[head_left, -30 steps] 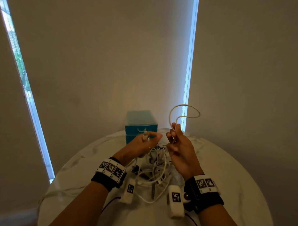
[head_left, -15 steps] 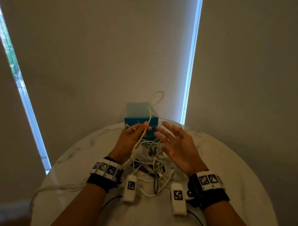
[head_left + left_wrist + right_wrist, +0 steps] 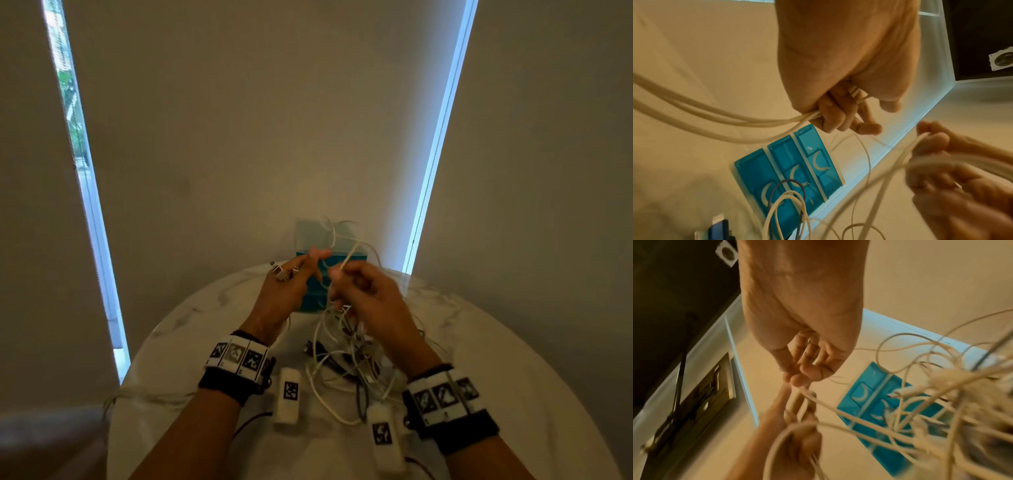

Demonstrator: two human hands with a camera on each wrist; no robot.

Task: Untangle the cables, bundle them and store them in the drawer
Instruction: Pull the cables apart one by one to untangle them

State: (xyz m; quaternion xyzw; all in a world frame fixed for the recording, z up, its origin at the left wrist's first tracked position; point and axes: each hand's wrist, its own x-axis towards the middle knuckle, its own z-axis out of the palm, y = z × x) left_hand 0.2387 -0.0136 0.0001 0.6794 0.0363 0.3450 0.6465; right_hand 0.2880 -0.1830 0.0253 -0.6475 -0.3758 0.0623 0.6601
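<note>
Both hands are held raised above a round white marble table, close together in front of a teal drawer unit that stands at the table's far edge. The left hand is closed around several strands of white cable; in the left wrist view the fingers are seen curled over those strands, which run out of the fist to the side, and a connector is seen projecting beyond the knuckles in the head view. The right hand is closed too: a white cable strand is pinched at the fingertips, and from there it is led down toward the left hand and the heap. Loops of thin cable are seen standing up above the two hands, before the drawer unit. The rest of the tangled cables is left lying on the table between the wrists, white strands mixed with a few dark ones. Three teal drawer fronts with pale crescent handles are shown in the left wrist view; all appear closed. Whether the two hands are joined by one and the same strand cannot be told, motion blur covering that part.
</note>
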